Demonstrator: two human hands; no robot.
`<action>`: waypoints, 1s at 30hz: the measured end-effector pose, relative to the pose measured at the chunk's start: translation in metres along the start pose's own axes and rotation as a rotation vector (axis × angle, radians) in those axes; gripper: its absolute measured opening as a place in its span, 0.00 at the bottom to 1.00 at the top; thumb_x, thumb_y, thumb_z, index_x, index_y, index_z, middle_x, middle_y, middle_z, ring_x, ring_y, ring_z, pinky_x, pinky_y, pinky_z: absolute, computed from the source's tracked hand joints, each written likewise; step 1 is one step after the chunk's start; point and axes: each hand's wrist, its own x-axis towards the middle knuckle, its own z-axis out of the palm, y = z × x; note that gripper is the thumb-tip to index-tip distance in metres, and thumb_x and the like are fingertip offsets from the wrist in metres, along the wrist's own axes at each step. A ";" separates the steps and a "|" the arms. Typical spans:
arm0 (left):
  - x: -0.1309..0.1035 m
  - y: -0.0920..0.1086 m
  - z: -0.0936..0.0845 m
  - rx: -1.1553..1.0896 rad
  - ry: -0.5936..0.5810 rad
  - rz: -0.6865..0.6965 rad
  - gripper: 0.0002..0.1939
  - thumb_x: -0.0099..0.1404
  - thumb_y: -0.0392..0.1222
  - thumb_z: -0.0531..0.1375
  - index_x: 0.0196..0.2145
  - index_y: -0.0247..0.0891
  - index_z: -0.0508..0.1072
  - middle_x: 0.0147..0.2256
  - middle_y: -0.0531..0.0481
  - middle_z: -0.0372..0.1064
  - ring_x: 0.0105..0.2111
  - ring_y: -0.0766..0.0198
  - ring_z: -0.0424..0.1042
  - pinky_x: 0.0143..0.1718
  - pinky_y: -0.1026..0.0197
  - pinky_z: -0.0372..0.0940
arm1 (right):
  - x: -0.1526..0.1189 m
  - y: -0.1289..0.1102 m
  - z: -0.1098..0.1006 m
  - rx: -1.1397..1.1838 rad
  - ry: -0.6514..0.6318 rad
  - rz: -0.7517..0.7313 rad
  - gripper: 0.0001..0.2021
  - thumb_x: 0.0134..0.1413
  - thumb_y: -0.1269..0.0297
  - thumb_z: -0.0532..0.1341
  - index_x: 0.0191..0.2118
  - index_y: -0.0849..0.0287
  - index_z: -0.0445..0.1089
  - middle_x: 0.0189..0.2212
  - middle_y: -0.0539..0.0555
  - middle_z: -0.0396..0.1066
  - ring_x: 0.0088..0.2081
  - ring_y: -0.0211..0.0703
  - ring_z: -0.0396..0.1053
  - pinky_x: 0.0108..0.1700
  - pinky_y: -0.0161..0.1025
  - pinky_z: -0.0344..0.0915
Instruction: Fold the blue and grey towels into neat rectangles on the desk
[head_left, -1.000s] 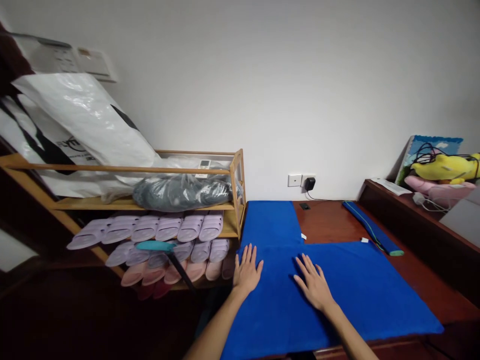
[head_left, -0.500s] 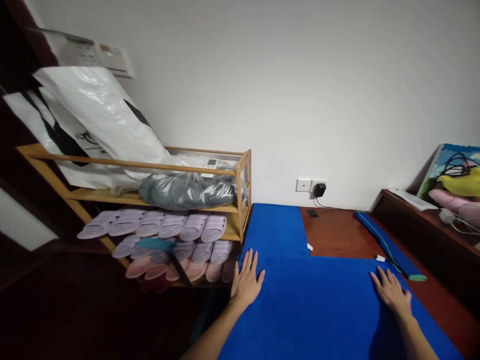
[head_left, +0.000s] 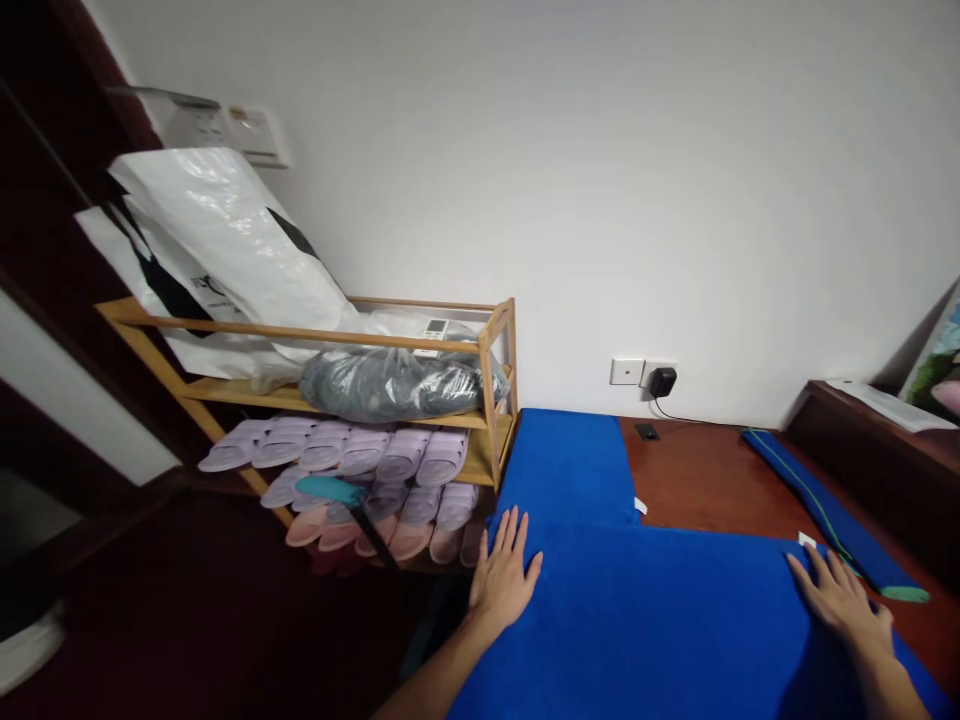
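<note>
A large blue cloth [head_left: 690, 610] lies spread flat over the reddish-brown wooden tabletop [head_left: 701, 480]. At its left edge rests my left hand [head_left: 504, 570], palm down with the fingers spread. My right hand [head_left: 844, 600] lies flat near the cloth's far right corner, fingers apart, close to a small white tag [head_left: 807, 540]. Farther back on the left, a smaller blue cloth [head_left: 570, 460] touches or overlaps the large one; a white tag [head_left: 640, 506] sticks out at its corner. Beyond my right hand lies a narrow folded blue cloth [head_left: 825, 505] with green edging.
Left of the table stands a wooden shoe rack [head_left: 491, 400] holding several slippers [head_left: 364, 450], a white bag [head_left: 225, 240] and a plastic-wrapped grey bundle [head_left: 390, 380]. A black plug [head_left: 662, 382] sits in the wall socket. A raised dark wooden ledge [head_left: 847, 440] borders the table's right.
The view has turned slightly left, so everything sits farther right in the picture. Both hands stay flat on the large blue cloth at nearly the same places.
</note>
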 end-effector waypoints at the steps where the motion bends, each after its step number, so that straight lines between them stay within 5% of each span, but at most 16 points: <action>1: 0.000 0.000 -0.001 -0.004 -0.003 -0.002 0.31 0.68 0.55 0.39 0.65 0.41 0.40 0.66 0.47 0.36 0.65 0.53 0.38 0.61 0.42 0.41 | 0.001 0.000 -0.002 -0.001 -0.007 0.002 0.39 0.51 0.39 0.39 0.65 0.54 0.44 0.66 0.59 0.39 0.65 0.54 0.37 0.60 0.66 0.37; 5: 0.000 0.002 -0.004 -0.015 0.004 -0.002 0.31 0.68 0.55 0.40 0.65 0.41 0.40 0.66 0.46 0.35 0.65 0.54 0.37 0.61 0.42 0.41 | -0.009 -0.023 -0.012 -0.016 0.084 -0.026 0.40 0.52 0.39 0.37 0.65 0.58 0.42 0.66 0.59 0.37 0.66 0.52 0.36 0.60 0.66 0.37; 9: -0.001 0.003 -0.004 -0.001 0.040 -0.010 0.32 0.68 0.54 0.42 0.65 0.41 0.40 0.66 0.46 0.33 0.65 0.52 0.34 0.61 0.40 0.39 | -0.030 -0.056 -0.011 -0.025 0.081 -0.207 0.37 0.54 0.40 0.36 0.65 0.54 0.42 0.66 0.58 0.40 0.66 0.51 0.37 0.59 0.64 0.43; 15: -0.001 0.002 0.000 0.009 -0.003 -0.029 0.31 0.67 0.53 0.43 0.65 0.42 0.42 0.66 0.48 0.35 0.65 0.51 0.35 0.61 0.40 0.42 | -0.034 -0.060 -0.001 0.011 0.029 -0.235 0.35 0.55 0.40 0.36 0.65 0.50 0.43 0.66 0.55 0.41 0.66 0.48 0.37 0.60 0.59 0.44; 19: 0.001 0.002 -0.004 0.000 0.006 -0.023 0.32 0.67 0.53 0.43 0.65 0.40 0.43 0.66 0.46 0.36 0.65 0.52 0.35 0.61 0.42 0.42 | -0.048 -0.074 -0.018 0.021 0.127 -0.210 0.38 0.55 0.41 0.34 0.65 0.57 0.44 0.66 0.58 0.40 0.66 0.49 0.36 0.61 0.59 0.43; 22: -0.002 0.004 -0.016 -0.023 0.067 0.012 0.31 0.68 0.51 0.43 0.65 0.39 0.40 0.66 0.45 0.36 0.65 0.53 0.37 0.62 0.43 0.41 | -0.097 -0.094 -0.038 0.059 0.162 -0.278 0.37 0.55 0.41 0.35 0.65 0.56 0.45 0.66 0.58 0.40 0.66 0.49 0.36 0.61 0.59 0.44; 25: -0.019 0.010 -0.033 -0.046 0.104 0.186 0.30 0.69 0.49 0.43 0.65 0.42 0.36 0.66 0.49 0.36 0.65 0.56 0.38 0.63 0.45 0.39 | -0.178 -0.108 -0.048 0.114 0.111 -0.498 0.32 0.57 0.43 0.40 0.66 0.45 0.37 0.66 0.49 0.39 0.65 0.49 0.40 0.60 0.58 0.48; 27: -0.040 0.014 -0.044 -0.063 0.082 0.294 0.30 0.69 0.50 0.43 0.65 0.45 0.34 0.66 0.52 0.37 0.64 0.58 0.40 0.63 0.46 0.40 | -0.235 -0.114 -0.045 0.137 0.059 -0.651 0.32 0.56 0.44 0.44 0.65 0.37 0.33 0.64 0.43 0.44 0.64 0.50 0.45 0.58 0.57 0.55; 30: -0.075 0.016 -0.054 -0.080 0.043 0.317 0.31 0.69 0.52 0.43 0.65 0.46 0.34 0.66 0.52 0.37 0.64 0.57 0.41 0.62 0.47 0.42 | -0.301 -0.121 -0.029 0.124 0.145 -0.595 0.34 0.54 0.42 0.48 0.63 0.32 0.30 0.61 0.41 0.51 0.59 0.55 0.55 0.51 0.60 0.63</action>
